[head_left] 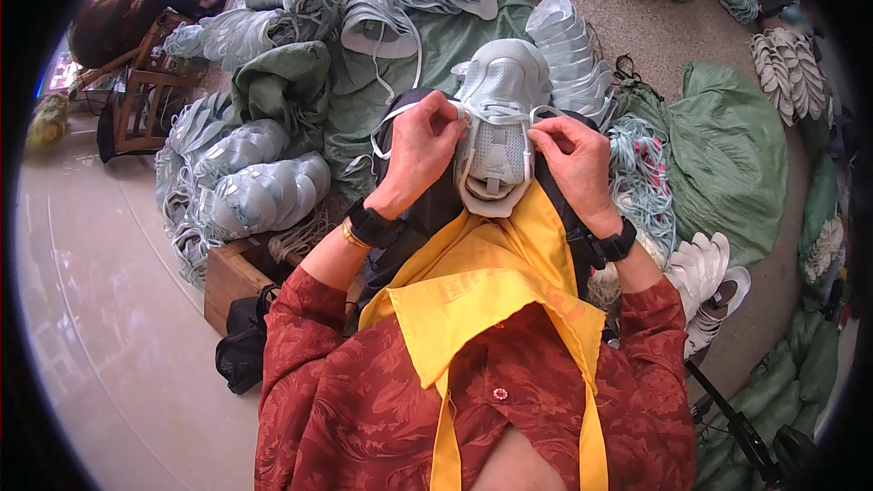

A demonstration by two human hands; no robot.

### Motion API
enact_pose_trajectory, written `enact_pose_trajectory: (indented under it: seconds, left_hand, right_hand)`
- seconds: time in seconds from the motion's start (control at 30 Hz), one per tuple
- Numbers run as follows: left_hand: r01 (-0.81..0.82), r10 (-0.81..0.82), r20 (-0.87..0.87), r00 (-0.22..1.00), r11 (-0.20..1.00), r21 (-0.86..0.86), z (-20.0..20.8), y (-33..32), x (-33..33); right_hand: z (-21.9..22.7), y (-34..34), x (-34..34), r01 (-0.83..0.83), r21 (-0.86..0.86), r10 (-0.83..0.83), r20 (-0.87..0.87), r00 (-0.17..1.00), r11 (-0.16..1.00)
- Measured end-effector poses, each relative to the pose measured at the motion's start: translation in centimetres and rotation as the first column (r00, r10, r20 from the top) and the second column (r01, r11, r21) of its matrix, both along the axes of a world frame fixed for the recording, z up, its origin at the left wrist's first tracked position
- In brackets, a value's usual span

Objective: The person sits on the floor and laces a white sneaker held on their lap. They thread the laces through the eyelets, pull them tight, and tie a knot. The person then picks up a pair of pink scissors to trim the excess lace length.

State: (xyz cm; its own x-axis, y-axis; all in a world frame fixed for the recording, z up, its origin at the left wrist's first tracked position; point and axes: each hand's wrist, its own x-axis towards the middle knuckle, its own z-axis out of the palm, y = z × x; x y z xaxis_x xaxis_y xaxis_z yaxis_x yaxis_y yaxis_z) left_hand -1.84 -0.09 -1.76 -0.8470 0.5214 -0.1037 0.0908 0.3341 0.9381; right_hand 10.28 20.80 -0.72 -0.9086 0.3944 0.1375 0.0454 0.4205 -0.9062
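A pale grey-green shoe upper (502, 82) lies over my lap, its toe pointing away from me and its heel opening near the yellow apron (496, 300). White shoelace (376, 138) runs across its eyelets and comes out on both sides. On the left edge of the eyelets, my left hand (418, 153) pinches the lace between thumb and forefinger, with a loose length hanging out past the knuckles. Opposite it, my right hand (579, 162) is closed in a pinch on the other stretch of lace, beside the tongue. The fingertips of both hands are close to the shoe.
Nested stacks of similar uppers (264, 195) lie at the left and far side, partly on green sacking (341, 132). A bundle of pale blue laces (637, 173) and a full green sack (727, 159) sit at the right. A wooden box (235, 282) stands by my left elbow.
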Motion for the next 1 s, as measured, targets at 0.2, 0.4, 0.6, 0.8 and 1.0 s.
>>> enact_pose_trajectory:
  seconds: [0.2,0.4,0.6,0.8,1.0]
  left_hand:
    - [-0.003,-0.011,-0.29,0.957,0.999,-0.05,0.2,0.4,1.2]
    - [0.051,-0.012,-0.598,0.801,0.998,0.047,-0.6,0.9,1.0]
    - [0.01,-0.012,-0.308,0.951,1.0,-0.008,0.4,0.5,0.9]
    - [-0.014,0.011,-0.416,0.909,1.0,-0.004,1.2,0.9,1.4]
    - [0.005,-0.034,-0.509,0.86,0.998,-0.059,1.1,0.7,1.6]
  right_hand:
    - [2.0,-0.6,0.0,-0.094,0.254,0.08,0.068,0.995,0.963]
    - [2.0,-0.9,-0.3,-0.108,0.427,0.072,0.1,0.992,0.898]
    - [2.6,-1.6,-0.3,-0.12,0.477,0.059,0.141,0.988,0.871]
    - [2.9,-2.0,-0.5,-0.261,0.681,0.144,0.225,0.964,0.684]
    - [3.8,-2.9,-1.8,-0.407,0.8,0.097,0.408,0.908,0.441]
